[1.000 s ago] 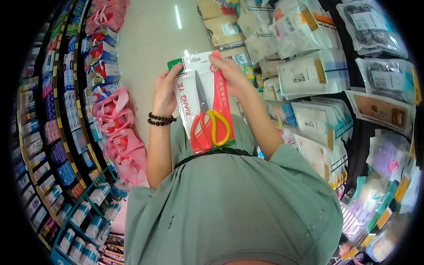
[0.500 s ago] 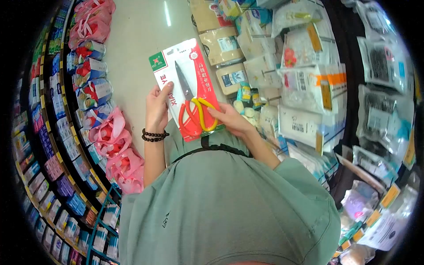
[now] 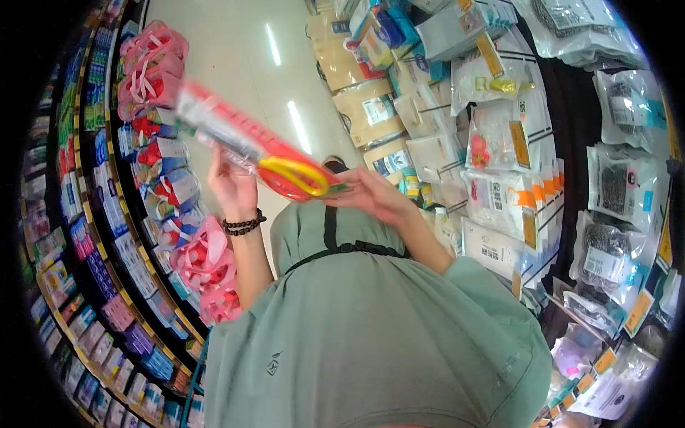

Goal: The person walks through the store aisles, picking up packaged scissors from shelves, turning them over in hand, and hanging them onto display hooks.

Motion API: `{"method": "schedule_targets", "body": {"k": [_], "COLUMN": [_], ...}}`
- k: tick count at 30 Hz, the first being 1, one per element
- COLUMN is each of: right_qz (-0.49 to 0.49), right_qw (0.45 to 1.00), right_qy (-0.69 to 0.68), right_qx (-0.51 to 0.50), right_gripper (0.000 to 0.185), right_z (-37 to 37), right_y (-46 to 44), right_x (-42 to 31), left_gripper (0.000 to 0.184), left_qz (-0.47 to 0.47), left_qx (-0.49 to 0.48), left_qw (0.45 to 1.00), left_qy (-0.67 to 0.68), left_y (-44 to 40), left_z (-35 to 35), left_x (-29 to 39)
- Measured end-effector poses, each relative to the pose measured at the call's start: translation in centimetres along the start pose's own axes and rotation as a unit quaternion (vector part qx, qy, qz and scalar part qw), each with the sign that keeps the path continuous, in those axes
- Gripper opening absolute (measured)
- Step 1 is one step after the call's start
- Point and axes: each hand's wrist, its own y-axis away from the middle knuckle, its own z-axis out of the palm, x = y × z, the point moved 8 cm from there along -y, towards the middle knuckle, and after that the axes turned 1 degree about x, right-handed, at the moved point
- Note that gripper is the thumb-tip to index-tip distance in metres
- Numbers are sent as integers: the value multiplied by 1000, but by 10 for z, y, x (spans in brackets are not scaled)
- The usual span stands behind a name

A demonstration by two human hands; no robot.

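A blister pack of scissors (image 3: 239,139), red and white, is tilted at a slant in front of me and blurred by motion. The scissors' yellow handle (image 3: 322,188) bulges at its lower right end; the blade is smeared. My left hand (image 3: 234,187), with a dark bead bracelet (image 3: 244,225) on the wrist, grips the pack from below along its near edge, partly hidden by it. At the handle end, my right hand (image 3: 374,197) holds the pack's corner between thumb and fingers.
Shelves of boxed goods (image 3: 135,264) line the left, with pink bundles (image 3: 203,260) hanging at their edge. On the right hang bagged goods on hooks (image 3: 499,192) and scouring pads (image 3: 617,178). Pale floor (image 3: 235,43) runs between them.
The pack has turned from facing me upright to a steep edge-on slant, its top swinging left. Both hands keep hold of it. The view has shifted a little over the aisle.
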Motion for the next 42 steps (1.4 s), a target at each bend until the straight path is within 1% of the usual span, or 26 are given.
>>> {"method": "schedule_targets", "body": {"k": [1, 2, 5, 6, 7, 9, 10, 13, 15, 16, 17, 19, 20, 23, 25, 26, 27, 28, 29, 30, 31, 32, 33, 35, 38, 42], "right_qz": [-7, 47, 91, 87, 91, 105, 102, 174, 130, 117, 107, 68, 47, -18, -70, -82, -80, -79, -78, -84, -89, -94, -98, -110, -146, -127], "right_qw": [999, 996, 992, 994, 994, 993, 984, 953, 973, 978, 982, 993, 995, 999, 997, 996, 996, 995, 994, 993, 992, 990, 989, 984, 978, 970], "right_qy": [-44, -72, -86, -60, -56, -52, -83, -179, -123, -115, -107, -75, -64, -19, 23, 32, 41, 51, 61, 67, 73, 79, 90, 111, 107, 176], "right_qx": [-1, -15, -34, -23, -10, 19, -122, -174, -146, -130, -111, -65, -56, -22, -4, 11, 21, 31, 41, 47, 55, 63, 69, 84, 99, 111], "right_gripper": [43, 44, 47, 51, 50, 48, 41, 36, 36, 36, 36, 37, 37, 37, 37, 35, 36, 37, 38, 38, 38, 37, 37, 38, 36, 36], "right_z": [6, 13, 31, 32, 31, 29, 53, 74, 75, 75, 70, 63, 60, 55, 53, 53, 53, 53, 54, 53, 54, 54, 53, 54, 62, 79], "right_y": [-9, -21, -62, -79, -96, -126, -144, -188, -229, -243, -261, -290, -303, -343, -372, -385, -395, -406, -418, -422, -432, -442, -450, -474, -511, -574], "right_x": [-6, -4, -18, -26, -28, -27, -38, -71, -105, -118, -135, -176, -197, -248, -279, -291, -299, -308, -316, -318, -324, -329, -334, -347, -370, -412], "left_gripper": [22, 21, 17, 17, 18, 19, 18, 18, 23, 34, 37, 49, 56, 56, 60, 62, 67, 64, 63, 65, 69, 74, 81, 76, 74, 67], "left_qz": [2, -15, 13, 15, 18, 8, 15, 48, 71, 53, 61, 41, 31, -10, 36, 53, 13, 22, 30, 62, 92, 118, 107, 123, 175, 158], "left_qx": [18, -214, -295, -395, -464, -498, -502, -528, -567, -629, -626, -438, -336, -147, 52, 94, -88, -93, -98, -77, -53, -28, 40, 27, 24, 7], "left_qw": [999, 970, 936, 892, 858, 829, 827, 815, 797, 760, 763, 896, 941, 989, 994, 993, 992, 989, 987, 995, 984, 954, 955, 943, 942, 956], "left_qy": [45, 118, 194, 217, 222, 252, 253, 234, 197, 156, 149, 68, 27, 7, -86, -44, 95, 108, 122, -11, -144, -273, -275, -307, -286, -246], "left_y": [-4, -32, -61, -80, -95, -124, -138, -184, -232, -254, -287, -313, -319, -344, -347, -342, -341, -339, -339, -343, -354, -364, -373, -404, -443, -513], "left_z": [11, 6, 42, 51, 64, 84, 96, 134, 160, 168, 169, 185, 185, 126, 132, 162, 195, 215, 235, 230, 223, 220, 229, 238, 259, 277], "left_x": [5, 10, 28, 35, 45, 58, 63, 75, 78, 81, 81, 78, 81, 73, 87, 92, 90, 87, 84, 78, 74, 71, 70, 79, 92, 109]}}
